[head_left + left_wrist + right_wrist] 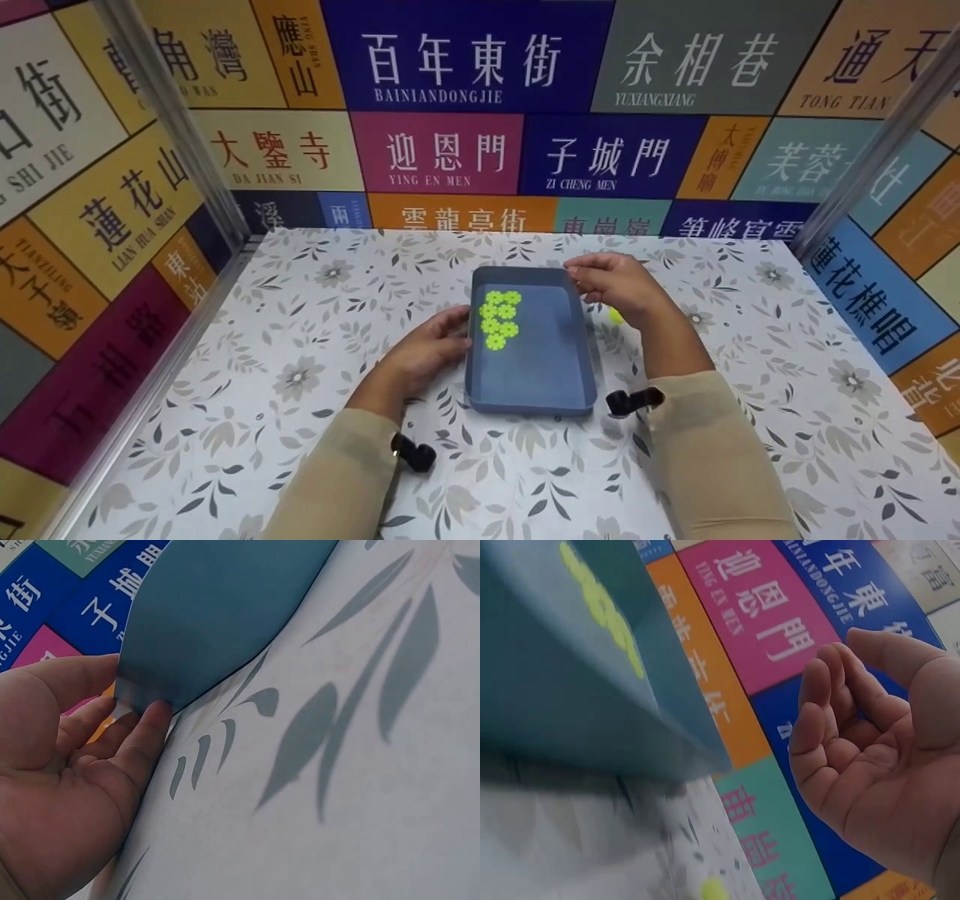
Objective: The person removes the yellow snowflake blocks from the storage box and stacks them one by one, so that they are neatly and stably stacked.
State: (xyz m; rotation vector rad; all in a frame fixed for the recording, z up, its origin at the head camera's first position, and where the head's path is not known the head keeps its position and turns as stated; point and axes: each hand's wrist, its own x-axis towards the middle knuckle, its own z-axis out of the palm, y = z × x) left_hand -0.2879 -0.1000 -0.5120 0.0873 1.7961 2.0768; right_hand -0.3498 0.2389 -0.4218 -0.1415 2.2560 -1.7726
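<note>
A blue-grey rectangular tray [536, 379] stands lengthwise on the table in front of me. Several yellow-green flower-shaped pieces [499, 319] lie grouped inside it, toward its left side. My left hand [424, 349] is at the tray's left wall, and in the left wrist view its fingertips touch the outside of the tray [217, 607]. By the far right corner is my right hand [619, 285], with loosely bent fingers and nothing visible between them. In the right wrist view, a gap shows between that hand [877, 742] and the tray [592, 720].
Right of the tray, a yellow-green piece [616, 316] lies on the table, partly hidden by the right hand. A white cloth with grey leaves and flowers [300, 379] covers the table. Panels with large printed characters [435, 154] enclose the back and sides.
</note>
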